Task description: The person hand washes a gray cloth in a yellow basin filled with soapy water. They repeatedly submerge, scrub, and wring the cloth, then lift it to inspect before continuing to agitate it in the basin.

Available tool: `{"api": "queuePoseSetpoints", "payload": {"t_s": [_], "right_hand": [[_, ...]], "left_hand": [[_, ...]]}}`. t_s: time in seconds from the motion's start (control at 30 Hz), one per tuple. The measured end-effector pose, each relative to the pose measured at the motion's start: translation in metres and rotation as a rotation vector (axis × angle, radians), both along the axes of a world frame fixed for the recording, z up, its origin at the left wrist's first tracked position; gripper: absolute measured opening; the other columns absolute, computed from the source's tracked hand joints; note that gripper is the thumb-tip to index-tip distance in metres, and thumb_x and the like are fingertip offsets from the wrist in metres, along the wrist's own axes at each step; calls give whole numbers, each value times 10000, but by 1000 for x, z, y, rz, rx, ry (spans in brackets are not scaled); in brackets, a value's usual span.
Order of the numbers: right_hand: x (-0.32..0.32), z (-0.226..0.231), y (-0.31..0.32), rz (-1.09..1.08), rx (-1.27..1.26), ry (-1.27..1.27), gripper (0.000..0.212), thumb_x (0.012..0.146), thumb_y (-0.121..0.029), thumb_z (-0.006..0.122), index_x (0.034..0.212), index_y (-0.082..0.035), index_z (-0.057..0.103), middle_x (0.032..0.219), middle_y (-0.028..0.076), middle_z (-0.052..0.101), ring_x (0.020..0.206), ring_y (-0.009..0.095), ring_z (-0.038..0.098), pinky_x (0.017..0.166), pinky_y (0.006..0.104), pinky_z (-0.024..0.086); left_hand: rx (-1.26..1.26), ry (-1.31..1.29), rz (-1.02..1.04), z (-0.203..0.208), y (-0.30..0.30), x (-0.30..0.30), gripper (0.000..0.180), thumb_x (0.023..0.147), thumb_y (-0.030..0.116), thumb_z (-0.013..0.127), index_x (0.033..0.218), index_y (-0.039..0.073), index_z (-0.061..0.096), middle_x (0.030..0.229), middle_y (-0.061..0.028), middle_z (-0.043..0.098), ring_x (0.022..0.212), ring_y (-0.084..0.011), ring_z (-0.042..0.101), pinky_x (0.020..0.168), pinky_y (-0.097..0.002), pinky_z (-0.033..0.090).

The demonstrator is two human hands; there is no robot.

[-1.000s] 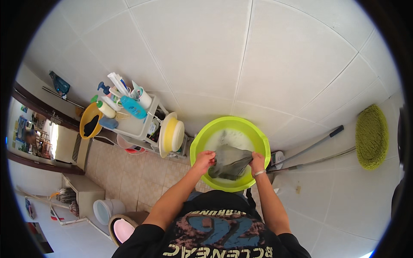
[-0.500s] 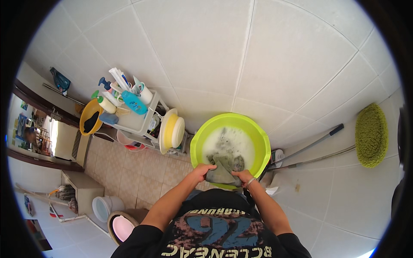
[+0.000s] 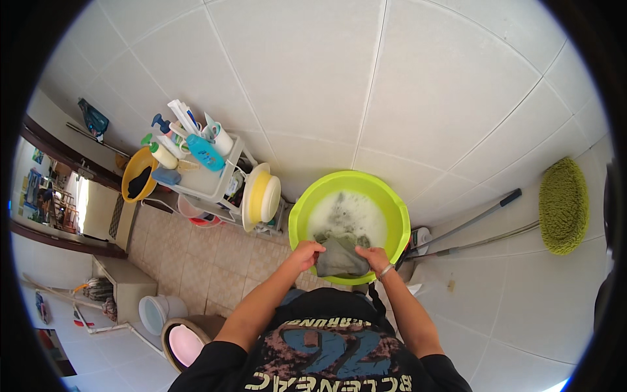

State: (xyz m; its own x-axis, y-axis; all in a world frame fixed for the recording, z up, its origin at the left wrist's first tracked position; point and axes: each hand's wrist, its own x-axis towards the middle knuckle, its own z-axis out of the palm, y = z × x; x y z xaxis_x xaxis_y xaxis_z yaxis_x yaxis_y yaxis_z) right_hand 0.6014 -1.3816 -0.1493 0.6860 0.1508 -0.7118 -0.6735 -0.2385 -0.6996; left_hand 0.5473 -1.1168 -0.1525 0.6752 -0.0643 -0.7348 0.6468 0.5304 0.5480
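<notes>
Left hand (image 3: 308, 255) pinches grey-green cloth (image 3: 343, 259) near nine o'clock, right hand (image 3: 375, 260) pinches near three. Cloth at green tub's (image 3: 296, 222) six o'clock side. White suds (image 3: 367, 214) toward twelve.

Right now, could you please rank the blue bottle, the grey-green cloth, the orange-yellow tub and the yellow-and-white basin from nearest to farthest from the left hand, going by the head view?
1. Grey-green cloth: held by the left hand.
2. Yellow-and-white basin: to the left, tipped on its side.
3. Blue bottle: farther left, on the white rack.
4. Orange-yellow tub: far left, beyond the bottle.
</notes>
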Motion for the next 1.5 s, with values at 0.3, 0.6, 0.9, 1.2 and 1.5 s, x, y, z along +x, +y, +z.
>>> {"api": "queuePoseSetpoints", "payload": {"t_s": [0.3,0.6,0.9,1.2,1.5], "right_hand": [[-6,-23,0,342,-340,-414,183,848,-216,718,847,-35,688,771,39,675,666,171,614,632,313,493],[1,33,25,-385,733,312,273,896,-196,683,1015,41,618,925,94,671,796,186,642,758,349,523],[4,-9,11,-48,67,-229,246,856,-215,743,887,23,687,770,56,665,692,128,613,654,271,490],[20,0,-11,-73,376,158,380,875,-244,719,1123,17,596,934,52,651,809,157,597,722,368,481],[-16,-56,-5,189,-128,53,549,774,-228,792,1190,59,576,856,100,670,751,189,652,635,359,513]], "left_hand": [[-271,158,-183,2,-7,-7,275,771,-12,646,1043,-49,625,987,-158,675,908,-288,665,841,-417,531],[-297,121,88,17,-14,-1,343,908,242,653,1159,13,604,1132,-128,653,1018,-240,638,890,-404,515],[-47,-97,13,51,-10,16,185,818,67,714,990,48,646,899,-60,662,800,-192,641,728,-342,525],[-53,-14,99,28,4,22,312,863,278,718,1007,11,646,1000,-83,645,893,-172,617,720,-310,507],[816,-191,-608,20,-18,-2,371,718,192,789,980,-35,658,911,-131,673,758,-240,644,698,-348,517]]}}
